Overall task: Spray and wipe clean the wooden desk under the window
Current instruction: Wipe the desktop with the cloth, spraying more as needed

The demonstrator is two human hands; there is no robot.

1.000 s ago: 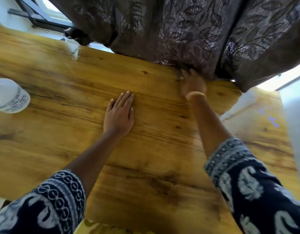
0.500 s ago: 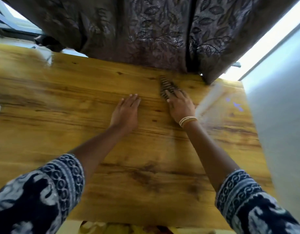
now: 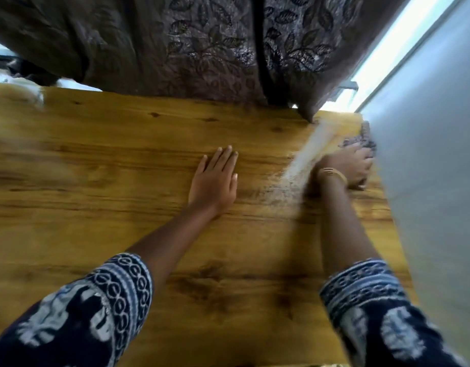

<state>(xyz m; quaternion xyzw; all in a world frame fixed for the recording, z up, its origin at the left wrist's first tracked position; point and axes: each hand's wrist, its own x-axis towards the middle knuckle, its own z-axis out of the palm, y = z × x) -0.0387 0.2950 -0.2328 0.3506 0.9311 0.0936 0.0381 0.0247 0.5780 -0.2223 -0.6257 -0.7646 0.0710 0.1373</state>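
The wooden desk (image 3: 122, 234) fills the view under a dark leaf-patterned curtain (image 3: 202, 49). My left hand (image 3: 215, 181) lies flat on the desk near its middle, fingers straight and together. At the desk's right edge, against the wall, my right hand (image 3: 350, 165) rests on a dark wiping cloth (image 3: 361, 140), its fingers bent over it. Part of the cloth sticks out beyond the fingers towards the back corner. A pale wet or glare streak (image 3: 305, 160) runs diagonally just left of the right hand. No spray bottle is in view.
A grey wall (image 3: 427, 181) borders the desk's right edge. The curtain hangs over the back edge, with bright window light (image 3: 382, 49) at the upper right. A small pale object (image 3: 35, 95) sits blurred at the back left.
My right hand has swept the cloth from the back middle of the desk to the right edge by the wall. The view has swung right and the white bottle has left the frame. The left hand stays flat.
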